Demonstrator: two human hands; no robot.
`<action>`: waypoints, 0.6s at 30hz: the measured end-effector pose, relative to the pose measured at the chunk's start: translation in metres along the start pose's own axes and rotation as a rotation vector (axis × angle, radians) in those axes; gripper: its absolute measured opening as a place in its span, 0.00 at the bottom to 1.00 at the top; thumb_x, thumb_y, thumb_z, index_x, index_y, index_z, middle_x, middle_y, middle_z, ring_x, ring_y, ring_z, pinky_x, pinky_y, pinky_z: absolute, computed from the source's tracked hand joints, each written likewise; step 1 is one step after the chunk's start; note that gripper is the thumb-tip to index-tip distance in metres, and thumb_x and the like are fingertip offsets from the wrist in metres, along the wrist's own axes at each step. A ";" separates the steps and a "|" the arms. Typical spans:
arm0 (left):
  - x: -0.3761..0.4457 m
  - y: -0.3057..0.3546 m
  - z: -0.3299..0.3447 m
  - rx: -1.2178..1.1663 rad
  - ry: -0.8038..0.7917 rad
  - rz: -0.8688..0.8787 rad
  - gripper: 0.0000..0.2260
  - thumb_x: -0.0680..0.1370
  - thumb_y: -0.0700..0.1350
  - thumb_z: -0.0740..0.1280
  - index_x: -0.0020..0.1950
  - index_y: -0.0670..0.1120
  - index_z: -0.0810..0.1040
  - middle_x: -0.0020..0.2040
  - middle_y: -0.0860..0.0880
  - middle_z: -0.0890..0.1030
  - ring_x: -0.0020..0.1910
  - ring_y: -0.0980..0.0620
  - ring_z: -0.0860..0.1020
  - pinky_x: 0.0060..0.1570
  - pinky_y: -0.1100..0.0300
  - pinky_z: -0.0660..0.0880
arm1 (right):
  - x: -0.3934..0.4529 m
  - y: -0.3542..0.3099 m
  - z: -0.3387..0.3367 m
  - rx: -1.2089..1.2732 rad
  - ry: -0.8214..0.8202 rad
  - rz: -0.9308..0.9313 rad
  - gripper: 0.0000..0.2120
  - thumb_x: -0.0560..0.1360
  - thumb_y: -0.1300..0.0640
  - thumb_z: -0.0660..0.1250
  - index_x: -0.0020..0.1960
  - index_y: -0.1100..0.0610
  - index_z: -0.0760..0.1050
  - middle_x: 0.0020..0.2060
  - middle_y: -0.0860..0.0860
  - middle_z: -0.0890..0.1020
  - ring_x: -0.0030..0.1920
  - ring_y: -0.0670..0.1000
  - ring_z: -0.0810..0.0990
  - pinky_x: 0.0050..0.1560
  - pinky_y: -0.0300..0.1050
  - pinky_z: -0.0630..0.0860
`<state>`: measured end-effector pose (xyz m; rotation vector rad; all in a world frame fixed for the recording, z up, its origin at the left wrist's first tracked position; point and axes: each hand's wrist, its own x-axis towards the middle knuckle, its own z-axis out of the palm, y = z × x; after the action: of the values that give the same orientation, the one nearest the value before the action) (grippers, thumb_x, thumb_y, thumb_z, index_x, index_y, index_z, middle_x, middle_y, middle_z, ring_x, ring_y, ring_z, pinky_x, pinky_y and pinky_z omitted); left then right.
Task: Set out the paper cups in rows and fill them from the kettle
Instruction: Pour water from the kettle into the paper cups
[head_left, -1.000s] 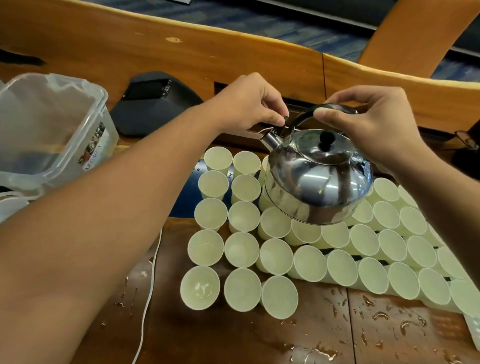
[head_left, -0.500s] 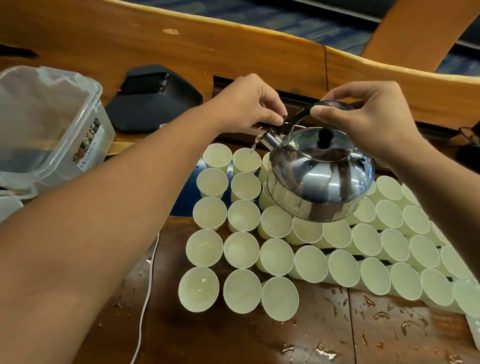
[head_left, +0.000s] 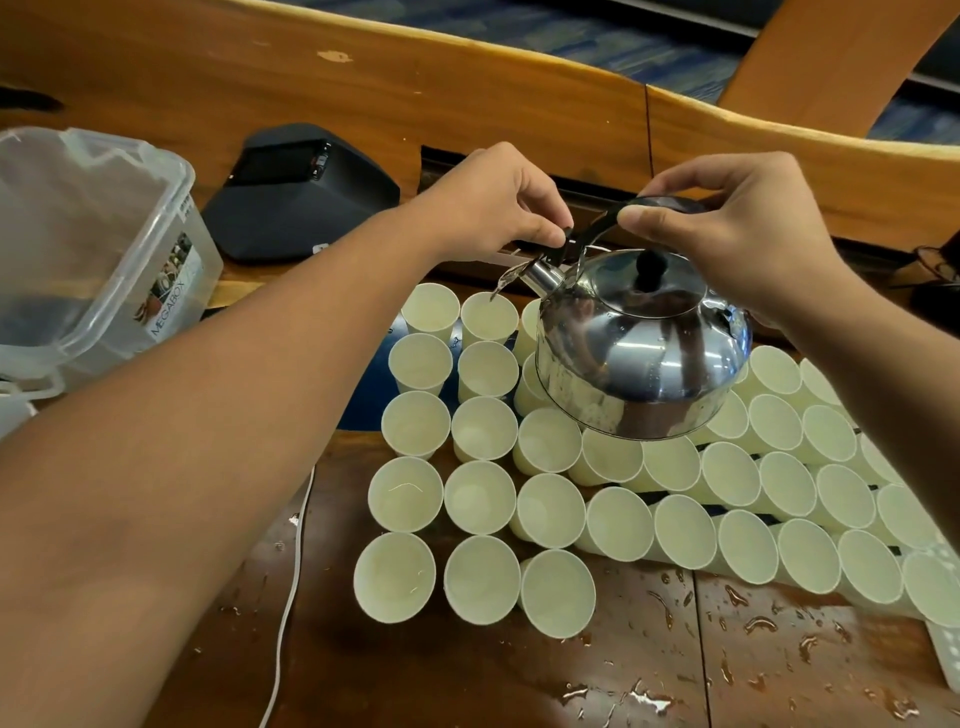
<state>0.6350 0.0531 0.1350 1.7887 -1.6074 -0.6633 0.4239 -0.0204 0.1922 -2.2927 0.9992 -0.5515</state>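
Observation:
A shiny steel kettle (head_left: 641, 345) with a black lid knob hangs tilted to the left over the back rows of pale paper cups (head_left: 480, 496). My right hand (head_left: 727, 234) grips its black arched handle. My left hand (head_left: 498, 200) pinches the black spout-cap lever at the handle's front end. Water runs from the spout into a cup in the back row (head_left: 488, 317). Several cups stand in rows on the wet wooden table (head_left: 467, 675); some hold water.
A clear plastic storage box (head_left: 88, 249) stands at the left. A black device (head_left: 301, 192) lies behind the cups. A white cable (head_left: 291, 587) runs down the table. Raised wooden ledge along the back. Water drops cover the near right of the table.
The kettle has tipped further to the left and water now streams from the spout into a back-row cup. Both hands keep their hold.

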 end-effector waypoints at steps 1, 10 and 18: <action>0.000 0.000 0.000 -0.001 0.000 0.000 0.06 0.77 0.47 0.72 0.53 0.54 0.85 0.45 0.62 0.81 0.45 0.63 0.78 0.41 0.71 0.69 | 0.000 0.000 0.000 0.002 0.002 0.000 0.13 0.71 0.44 0.75 0.50 0.52 0.83 0.43 0.49 0.84 0.44 0.50 0.83 0.45 0.53 0.82; 0.000 0.004 0.002 -0.002 0.002 -0.007 0.07 0.77 0.47 0.72 0.54 0.53 0.85 0.45 0.61 0.82 0.45 0.62 0.78 0.42 0.69 0.71 | -0.002 0.005 0.001 0.024 0.016 0.012 0.14 0.70 0.44 0.76 0.50 0.52 0.84 0.44 0.49 0.84 0.45 0.51 0.83 0.47 0.54 0.82; -0.002 0.007 -0.001 0.014 0.020 -0.003 0.07 0.77 0.47 0.72 0.54 0.53 0.85 0.45 0.62 0.81 0.45 0.63 0.78 0.42 0.71 0.70 | -0.006 0.008 0.000 0.073 0.036 0.017 0.14 0.70 0.43 0.76 0.51 0.51 0.83 0.44 0.48 0.84 0.44 0.50 0.83 0.42 0.45 0.80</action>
<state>0.6304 0.0544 0.1407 1.8027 -1.5997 -0.6358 0.4163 -0.0204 0.1860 -2.2155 0.9985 -0.6140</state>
